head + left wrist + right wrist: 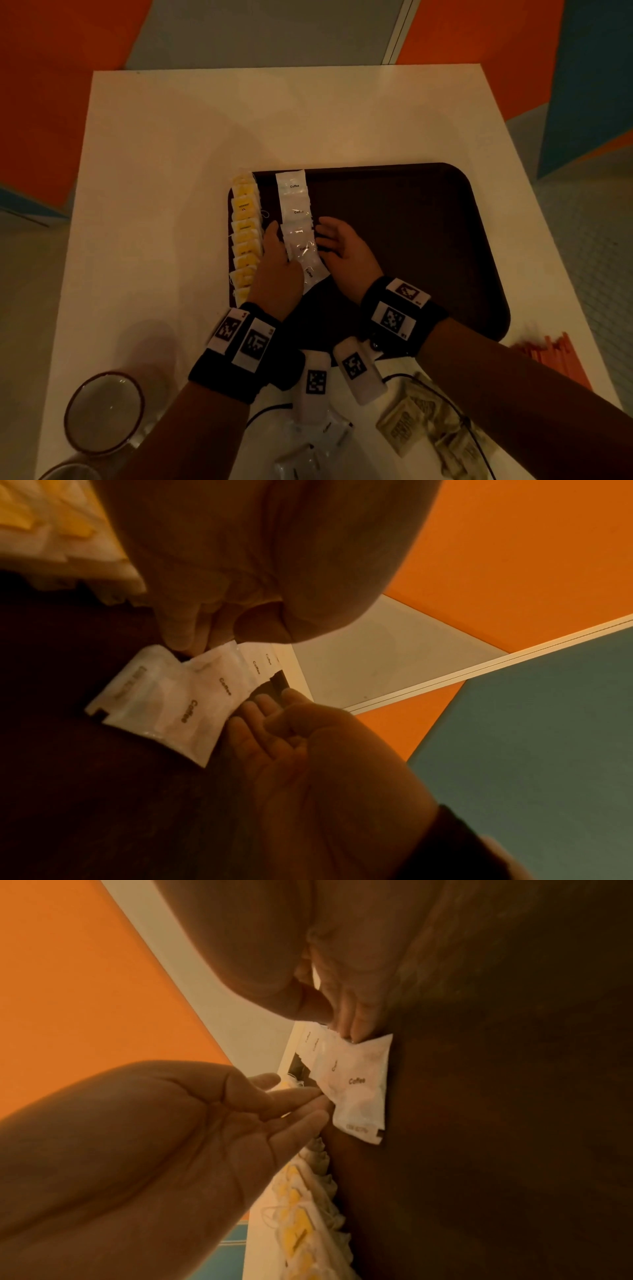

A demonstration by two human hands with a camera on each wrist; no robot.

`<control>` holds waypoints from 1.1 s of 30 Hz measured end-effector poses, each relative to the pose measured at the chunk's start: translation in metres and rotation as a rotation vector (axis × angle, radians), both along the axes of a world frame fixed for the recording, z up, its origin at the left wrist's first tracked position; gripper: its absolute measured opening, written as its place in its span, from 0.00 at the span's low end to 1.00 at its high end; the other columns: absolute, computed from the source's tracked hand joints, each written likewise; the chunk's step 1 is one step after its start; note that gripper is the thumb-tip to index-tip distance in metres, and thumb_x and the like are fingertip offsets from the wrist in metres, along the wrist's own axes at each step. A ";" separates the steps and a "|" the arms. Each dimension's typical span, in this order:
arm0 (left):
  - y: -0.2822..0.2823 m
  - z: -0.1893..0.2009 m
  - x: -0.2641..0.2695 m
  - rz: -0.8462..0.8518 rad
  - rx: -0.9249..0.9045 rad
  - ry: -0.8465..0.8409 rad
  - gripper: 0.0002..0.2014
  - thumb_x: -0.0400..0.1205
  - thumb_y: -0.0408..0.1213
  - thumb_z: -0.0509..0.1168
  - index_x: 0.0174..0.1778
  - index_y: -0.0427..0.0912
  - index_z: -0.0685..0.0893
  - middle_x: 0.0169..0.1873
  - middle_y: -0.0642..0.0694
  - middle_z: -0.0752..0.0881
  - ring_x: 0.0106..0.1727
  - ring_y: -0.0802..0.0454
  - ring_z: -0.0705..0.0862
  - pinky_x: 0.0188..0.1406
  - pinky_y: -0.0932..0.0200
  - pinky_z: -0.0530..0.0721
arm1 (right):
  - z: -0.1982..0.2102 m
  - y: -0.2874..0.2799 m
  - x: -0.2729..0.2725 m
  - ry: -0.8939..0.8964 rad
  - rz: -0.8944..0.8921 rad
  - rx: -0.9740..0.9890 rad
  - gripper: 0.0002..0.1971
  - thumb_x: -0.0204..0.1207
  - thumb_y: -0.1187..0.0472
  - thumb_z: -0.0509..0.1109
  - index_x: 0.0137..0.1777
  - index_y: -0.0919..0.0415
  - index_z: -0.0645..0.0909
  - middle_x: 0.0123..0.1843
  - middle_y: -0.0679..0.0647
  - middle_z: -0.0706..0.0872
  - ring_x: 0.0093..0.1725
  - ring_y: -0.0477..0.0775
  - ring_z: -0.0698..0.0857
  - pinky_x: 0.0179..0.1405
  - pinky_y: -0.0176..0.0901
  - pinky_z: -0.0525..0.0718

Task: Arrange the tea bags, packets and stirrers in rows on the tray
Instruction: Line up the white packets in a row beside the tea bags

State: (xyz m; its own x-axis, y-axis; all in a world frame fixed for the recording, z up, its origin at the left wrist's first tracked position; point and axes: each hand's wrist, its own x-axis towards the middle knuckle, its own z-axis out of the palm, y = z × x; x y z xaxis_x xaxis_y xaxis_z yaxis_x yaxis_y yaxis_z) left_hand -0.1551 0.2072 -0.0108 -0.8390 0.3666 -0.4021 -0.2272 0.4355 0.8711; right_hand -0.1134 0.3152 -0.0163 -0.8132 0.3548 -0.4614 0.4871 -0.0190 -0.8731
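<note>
A dark brown tray [394,240] lies on the white table [171,154]. Yellow tea bags [245,236] overlap in a row along its left edge. Beside them runs a row of white coffee packets [296,219]. My left hand [275,236] touches the left side of that row with straight fingers, and my right hand [325,236] touches its right side the same way. In the left wrist view the left fingertips [181,637] rest on the coffee packets [192,696] and the right hand [260,712] lies against their edge. The right wrist view shows the right fingertips [349,1028] on the coffee packets [356,1085], with the left hand [298,1102] opposite.
Off the tray, near the table's front edge, lie brown packets [407,425], more white packets [308,455] and orange stirrers [555,356] at the right. A round bowl [104,411] stands front left. The tray's right part is bare.
</note>
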 end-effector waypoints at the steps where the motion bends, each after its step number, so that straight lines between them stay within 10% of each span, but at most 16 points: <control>1: 0.000 0.002 0.001 0.004 0.015 0.011 0.27 0.84 0.26 0.51 0.79 0.37 0.51 0.76 0.43 0.64 0.74 0.54 0.64 0.61 0.79 0.61 | 0.000 0.000 0.002 -0.007 0.003 0.032 0.28 0.75 0.80 0.54 0.75 0.62 0.64 0.73 0.59 0.73 0.69 0.52 0.75 0.65 0.39 0.74; 6: -0.004 0.007 0.001 -0.017 0.022 0.020 0.28 0.84 0.28 0.53 0.79 0.38 0.52 0.77 0.43 0.63 0.73 0.58 0.62 0.61 0.75 0.59 | -0.004 0.002 0.016 -0.151 0.092 0.237 0.30 0.75 0.69 0.67 0.75 0.53 0.64 0.66 0.50 0.75 0.58 0.44 0.75 0.49 0.31 0.77; 11: -0.003 0.011 0.000 -0.046 0.023 -0.015 0.29 0.84 0.27 0.53 0.79 0.37 0.50 0.76 0.47 0.61 0.74 0.56 0.61 0.64 0.72 0.61 | -0.016 -0.006 0.017 -0.159 0.238 0.452 0.34 0.68 0.62 0.76 0.72 0.50 0.66 0.59 0.52 0.78 0.60 0.53 0.75 0.63 0.49 0.78; 17: -0.005 0.005 -0.001 0.007 0.067 -0.056 0.27 0.83 0.24 0.51 0.79 0.38 0.53 0.65 0.52 0.67 0.64 0.61 0.66 0.57 0.75 0.66 | -0.003 -0.002 0.004 -0.088 0.219 0.392 0.27 0.73 0.69 0.70 0.71 0.53 0.69 0.52 0.52 0.79 0.51 0.47 0.79 0.57 0.41 0.81; 20: -0.008 0.001 0.000 0.010 0.083 -0.055 0.28 0.83 0.22 0.51 0.79 0.37 0.53 0.69 0.47 0.69 0.69 0.58 0.67 0.67 0.67 0.69 | 0.000 0.000 -0.004 -0.076 0.243 0.400 0.28 0.71 0.69 0.72 0.71 0.54 0.71 0.57 0.52 0.79 0.52 0.48 0.80 0.58 0.42 0.82; 25: -0.010 0.002 0.006 -0.027 0.142 -0.072 0.28 0.82 0.18 0.48 0.78 0.35 0.52 0.64 0.50 0.66 0.64 0.60 0.65 0.43 0.91 0.68 | -0.004 0.002 0.002 -0.078 0.199 0.422 0.29 0.68 0.70 0.74 0.69 0.56 0.73 0.68 0.55 0.70 0.62 0.51 0.77 0.66 0.38 0.76; 29: -0.014 -0.006 0.009 -0.028 0.094 -0.055 0.28 0.82 0.20 0.51 0.78 0.36 0.53 0.73 0.41 0.69 0.73 0.50 0.69 0.62 0.76 0.68 | -0.006 0.001 0.014 -0.081 0.141 0.329 0.28 0.68 0.72 0.73 0.68 0.55 0.73 0.68 0.53 0.70 0.57 0.44 0.77 0.50 0.28 0.79; 33: -0.018 -0.008 0.012 -0.029 0.112 -0.085 0.29 0.81 0.19 0.52 0.78 0.38 0.54 0.70 0.40 0.71 0.67 0.54 0.72 0.55 0.77 0.72 | -0.006 0.000 0.015 -0.057 0.103 0.289 0.26 0.69 0.73 0.72 0.66 0.55 0.75 0.66 0.53 0.74 0.56 0.43 0.78 0.43 0.24 0.78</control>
